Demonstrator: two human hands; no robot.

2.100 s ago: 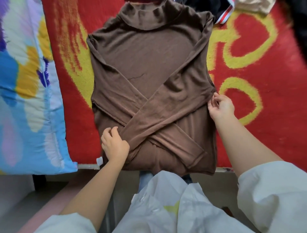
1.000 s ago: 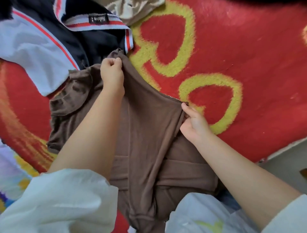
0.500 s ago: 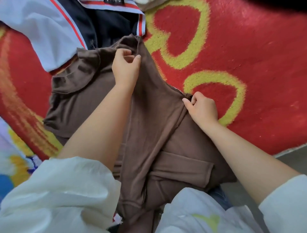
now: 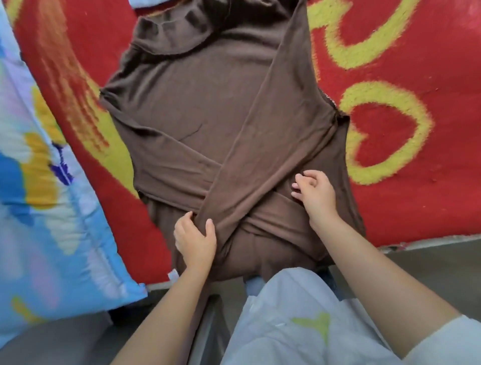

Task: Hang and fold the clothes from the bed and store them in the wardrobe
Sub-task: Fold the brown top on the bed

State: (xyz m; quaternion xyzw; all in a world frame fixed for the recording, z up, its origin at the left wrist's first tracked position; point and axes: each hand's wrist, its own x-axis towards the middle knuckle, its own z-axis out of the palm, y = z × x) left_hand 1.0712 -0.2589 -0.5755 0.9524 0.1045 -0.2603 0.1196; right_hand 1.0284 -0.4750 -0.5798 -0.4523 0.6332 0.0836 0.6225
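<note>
A brown long-sleeved turtleneck top [image 4: 208, 109] lies flat on the red blanket [image 4: 416, 182], collar away from me, with its sleeves crossed over the body. My left hand [image 4: 195, 239] pinches the end of the sleeve that runs diagonally down from the upper right, near the hem. My right hand [image 4: 316, 194] rests on the lower right part of the top, over the other folded sleeve. Its fingers are loosely curled and hold no fabric that I can see.
A blue, yellow and white patterned quilt [image 4: 39, 208] lies along the left of the bed. The bed's near edge [image 4: 429, 241] runs under my forearms. My white top [image 4: 299, 325] fills the bottom of the view. A pale garment [image 4: 145, 3] peeks in at the top edge.
My left hand came down from the shoulder by the collar to the sleeve end near the hem. My right hand left the side seam and moved inward onto the lower body. The top lies flatter.
</note>
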